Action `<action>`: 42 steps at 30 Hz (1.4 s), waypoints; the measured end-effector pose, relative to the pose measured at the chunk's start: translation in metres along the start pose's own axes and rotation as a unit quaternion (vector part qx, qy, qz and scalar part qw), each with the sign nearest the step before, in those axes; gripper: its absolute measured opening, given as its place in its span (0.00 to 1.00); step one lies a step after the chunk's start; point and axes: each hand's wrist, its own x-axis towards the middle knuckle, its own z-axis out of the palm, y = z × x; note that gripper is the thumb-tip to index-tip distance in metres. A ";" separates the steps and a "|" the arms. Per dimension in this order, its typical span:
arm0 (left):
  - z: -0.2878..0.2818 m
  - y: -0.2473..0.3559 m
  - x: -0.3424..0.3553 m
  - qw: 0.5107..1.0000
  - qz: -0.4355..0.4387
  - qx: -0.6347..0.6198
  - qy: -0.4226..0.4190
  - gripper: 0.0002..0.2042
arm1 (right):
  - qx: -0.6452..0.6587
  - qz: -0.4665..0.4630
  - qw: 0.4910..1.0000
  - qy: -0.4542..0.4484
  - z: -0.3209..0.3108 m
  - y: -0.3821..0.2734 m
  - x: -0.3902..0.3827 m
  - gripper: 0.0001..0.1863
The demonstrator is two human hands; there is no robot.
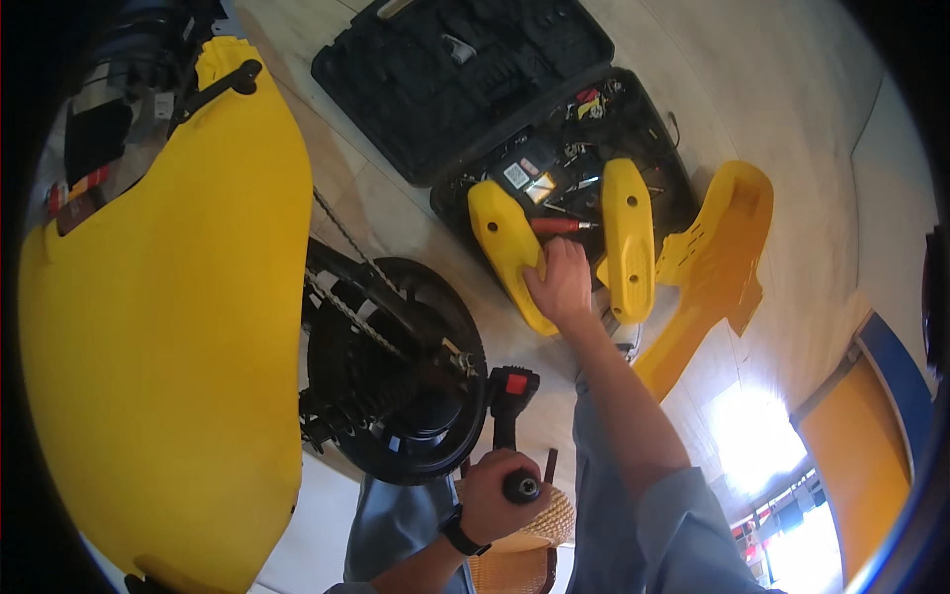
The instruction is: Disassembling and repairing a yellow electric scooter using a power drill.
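Note:
My left hand [495, 495], with a dark band at its wrist, is closed around a black cordless driver [505, 426]. The driver's round nose points up at me, and a red patch marks its far end. Over the near edge of an open black tool case [671, 148] reaches my right hand [564, 287]. Its thumb lies against a long yellow plastic cover [507, 238]; the fingertips bend down out of sight. Just beyond the fingers lies a red-handled tool [556, 226]. A second yellow cover [627, 233] with holes rests across the case to the right.
To the left stands a large yellow body panel [178, 327] beside a black wheel [465, 327] with a chain [346, 312]. A curved yellow part [727, 238] lies on the floor right of the case. A woven stool [515, 564] is between my legs.

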 end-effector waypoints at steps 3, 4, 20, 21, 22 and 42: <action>0.003 -0.001 0.002 1.000 0.003 -0.012 -0.009 0.09 | 0.021 0.020 0.999 0.034 -0.004 0.004 -0.011 0.14; 0.003 0.000 0.002 1.000 0.005 -0.011 -0.008 0.09 | 0.013 0.036 0.999 0.030 -0.005 0.002 -0.016 0.14; 0.001 -0.004 -0.010 0.995 -0.040 -0.092 -0.019 0.08 | 0.171 0.014 0.985 0.003 -0.013 -0.021 0.010 0.09; -0.001 -0.009 -0.015 0.987 -0.077 -0.137 -0.026 0.09 | 0.193 0.001 0.981 0.018 -0.012 -0.033 0.027 0.09; -0.001 -0.015 -0.019 0.990 -0.071 -0.117 -0.017 0.10 | 0.176 -0.052 0.982 0.039 -0.008 -0.041 0.048 0.08; -0.049 0.022 -0.016 0.992 -0.066 -0.109 -0.003 0.09 | -0.259 -0.261 0.907 0.208 0.023 -0.184 0.334 0.12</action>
